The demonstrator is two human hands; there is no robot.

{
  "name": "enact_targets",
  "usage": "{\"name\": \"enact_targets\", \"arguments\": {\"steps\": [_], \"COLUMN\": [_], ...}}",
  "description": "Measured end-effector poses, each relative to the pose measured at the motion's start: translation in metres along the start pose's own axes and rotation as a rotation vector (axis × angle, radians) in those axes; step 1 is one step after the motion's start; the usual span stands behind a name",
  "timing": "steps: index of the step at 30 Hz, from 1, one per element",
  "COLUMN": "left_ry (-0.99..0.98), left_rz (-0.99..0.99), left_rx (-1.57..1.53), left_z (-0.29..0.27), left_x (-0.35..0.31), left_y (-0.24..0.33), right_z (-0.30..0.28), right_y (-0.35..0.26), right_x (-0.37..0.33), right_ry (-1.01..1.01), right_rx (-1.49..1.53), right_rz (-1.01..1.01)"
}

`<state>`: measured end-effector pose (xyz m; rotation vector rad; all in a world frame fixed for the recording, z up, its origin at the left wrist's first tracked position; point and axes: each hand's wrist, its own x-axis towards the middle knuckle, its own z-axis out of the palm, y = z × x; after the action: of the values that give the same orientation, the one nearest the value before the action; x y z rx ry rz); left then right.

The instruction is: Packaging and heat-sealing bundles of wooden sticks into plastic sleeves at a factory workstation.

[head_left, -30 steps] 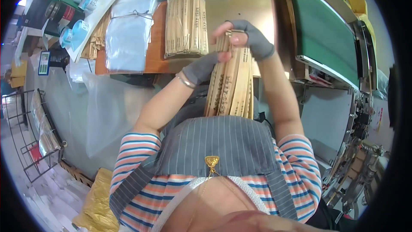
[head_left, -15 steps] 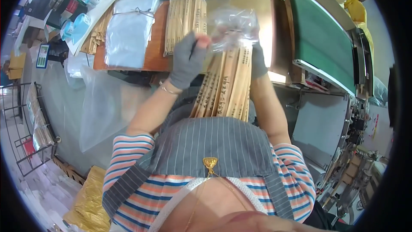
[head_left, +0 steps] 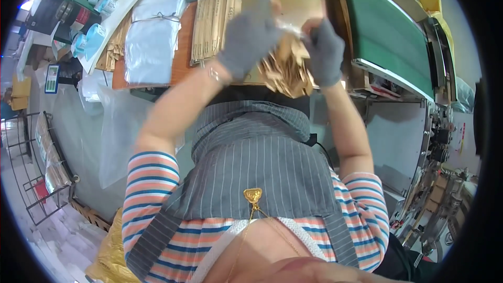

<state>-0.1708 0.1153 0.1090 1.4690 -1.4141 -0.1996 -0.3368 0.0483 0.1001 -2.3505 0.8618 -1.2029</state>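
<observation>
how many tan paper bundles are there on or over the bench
2 plainly visible: one tan bundle between the left hand and right hand, a second bundle on the bench left of them. Whether brown pieces farther left form another is unclear; others may be hidden.

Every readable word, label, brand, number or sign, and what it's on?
None is readable enough to quote.
Folded tan bundle: nothing legible.
Bagged tan bundle: faint dark marks, too small.
Blue container: white label, too small.
Black canister: red label, too small.
Blue-edged card: print too small.
</observation>
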Motion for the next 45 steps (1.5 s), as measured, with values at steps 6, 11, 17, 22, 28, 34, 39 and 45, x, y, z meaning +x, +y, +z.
{"name": "enact_targets", "arguments": {"steps": [6, 11, 17, 22, 28, 34, 39, 45], "left_ry": [-0.575, -0.117, -0.520, -0.538, -0.638, -0.253, -0.267, -0.130], "left_rz": [0.038, 0.293, -0.161, -0.076, -0.060, 0.261, -0.575, -0.879], "left_rx": [0.331, 0.330, 0.031, -0.069, -0.196, -0.259, -0.634, -0.856], "left_z": [-0.007, -0.006, -0.024, -0.028, -0.068, -0.064, -0.016, -0.011], "left_x": [0.099, 0.121, 0.125, 0.108, 0.102, 0.074, 0.044, 0.057], "left_y": [-0.058, -0.019, 0.003, 0.013, 0.064, -0.028, -0.131, -0.199], "right_z": [-0.044, -0.055, -0.086, -0.109, -0.061, 0.001, 0.101, 0.159], "right_y": [0.070, 0.072, 0.079, 0.044, 0.013, -0.008, 0.092, 0.061], "right_x": [0.093, 0.108, 0.106, 0.108, 0.097, 0.124, 0.179, 0.247], "right_ry": [-0.242, 0.008, -0.175, -0.422, -0.382, -0.281, -0.101, 0.142], "right_rx": [-0.509, -0.427, 0.282, 0.117, -0.222, 0.137, -0.435, -0.260], "right_rz": [-0.053, 0.089, 0.380, 0.505, -0.456, -0.064, -0.195, -0.014]}}
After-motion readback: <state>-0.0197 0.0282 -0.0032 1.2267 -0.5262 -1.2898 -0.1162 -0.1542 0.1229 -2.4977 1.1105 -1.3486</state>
